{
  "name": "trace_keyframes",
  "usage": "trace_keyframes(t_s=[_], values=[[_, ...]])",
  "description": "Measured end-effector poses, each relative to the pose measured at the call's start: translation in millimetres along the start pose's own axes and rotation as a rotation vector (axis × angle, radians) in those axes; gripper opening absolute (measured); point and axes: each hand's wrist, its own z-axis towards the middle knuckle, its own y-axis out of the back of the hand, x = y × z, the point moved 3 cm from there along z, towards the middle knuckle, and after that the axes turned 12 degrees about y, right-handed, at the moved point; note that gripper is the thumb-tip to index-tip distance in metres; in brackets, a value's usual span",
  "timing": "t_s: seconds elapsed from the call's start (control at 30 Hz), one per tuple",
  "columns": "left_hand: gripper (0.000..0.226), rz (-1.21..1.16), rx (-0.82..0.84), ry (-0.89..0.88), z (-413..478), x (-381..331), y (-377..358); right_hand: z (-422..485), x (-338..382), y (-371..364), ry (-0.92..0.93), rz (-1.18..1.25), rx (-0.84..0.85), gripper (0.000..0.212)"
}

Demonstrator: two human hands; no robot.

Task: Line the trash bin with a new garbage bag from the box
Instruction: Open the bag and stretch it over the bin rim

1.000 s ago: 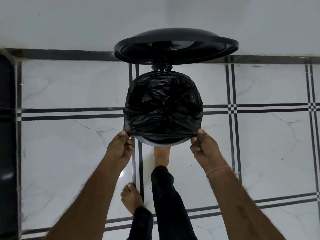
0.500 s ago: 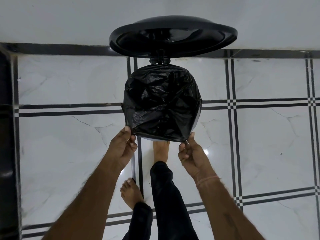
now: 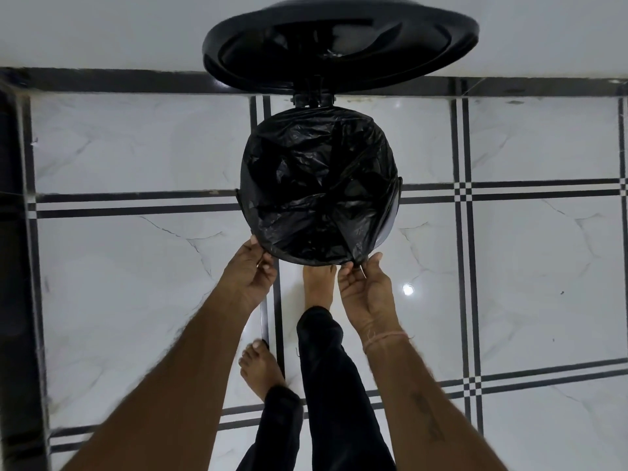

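A round trash bin stands on the floor below me, seen from above. Its black lid is tipped up on a hinge at the far side. A crinkled black garbage bag fills the bin's mouth, and its edge is folded over the rim. My left hand pinches the bag's edge at the near left of the rim. At the near right of the rim, my right hand grips the bag's edge. The box is not in view.
White marble floor tiles with black stripe lines lie all round. A white wall with a black skirting runs behind the bin. A dark edge stands at the far left. My right foot is by the bin's base, my left foot behind it.
The bag's near edge has gone from a straight stretched line to a curve round the rim. My right hand has moved left along the near rim. The view has shifted closer.
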Motion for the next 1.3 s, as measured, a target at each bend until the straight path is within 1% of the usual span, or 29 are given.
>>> trace_keyframes(t_s=[0.1, 0.17, 0.2, 0.3, 0.33, 0.43, 0.53, 0.6, 0.67, 0.77, 0.83, 0.9, 1.0, 1.1, 1.2, 1.3], values=[[0.014, 0.045, -0.029, 0.024, -1.1, -2.8, -0.9, 2.6, 5.4, 0.1, 0.018, -0.012, 0.006, 0.038], [0.006, 0.033, -0.038, 0.029, -4.5, -4.1, -0.6, -1.3, 8.2, -2.3, 0.022, -0.014, 0.007, 0.038], [0.006, 0.015, -0.039, 0.012, -7.2, -6.1, -1.9, -4.1, 10.1, -4.8, 0.028, -0.012, 0.006, 0.040], [0.034, 0.009, -0.038, -0.089, -11.4, -14.8, -8.5, -6.4, 12.8, -11.2, 0.062, 0.003, 0.031, 0.049], [0.035, 0.031, -0.039, -0.109, -12.7, -18.0, -10.9, -7.3, 13.4, -14.4, 0.072, 0.004, 0.035, 0.048], [0.018, 0.102, -0.079, -0.129, -12.7, -22.7, -11.5, -6.5, 12.7, -19.1, 0.111, -0.008, 0.015, 0.037], [0.018, 0.127, -0.092, -0.140, -9.6, -23.3, -9.2, -5.8, 12.5, -21.2, 0.101, 0.027, -0.083, 0.036], [0.016, 0.126, -0.095, -0.148, -8.5, -22.8, -8.3, -1.0, 14.3, -22.7, 0.078, 0.039, -0.165, 0.039], [0.014, 0.133, -0.112, -0.154, -8.1, -22.8, -7.9, 8.9, 17.4, -25.7, 0.061, 0.000, -0.218, 0.046], [0.015, 0.158, -0.132, -0.178, -7.6, -25.0, -7.0, 23.9, 22.3, -30.5, 0.069, -0.087, -0.245, 0.052], [0.014, 0.166, -0.158, -0.208, -8.9, -27.0, -7.6, 27.2, 34.6, -30.6, 0.144, -0.150, -0.237, 0.049], [0.012, 0.159, -0.182, -0.246, -10.5, -28.3, -10.1, 25.2, 52.4, -32.5, 0.228, -0.241, -0.167, 0.047], [0.014, 0.145, -0.214, -0.300, -13.3, -29.0, -18.8, 25.6, 69.1, -39.0, 0.298, -0.457, -0.114, 0.034], [0.012, 0.136, -0.218, -0.321, -12.8, -28.9, -23.4, 33.0, 72.9, -46.2, 0.331, -0.520, -0.156, 0.022], [0.018, 0.133, -0.228, -0.283, -11.0, -32.6, -18.9, 44.8, 77.6, -51.2, 0.282, -0.499, -0.164, 0.019], [0.011, 0.148, -0.240, -0.227, -6.4, -38.3, -13.2, 56.7, 81.8, -51.2, 0.148, -0.529, -0.210, 0.022]])
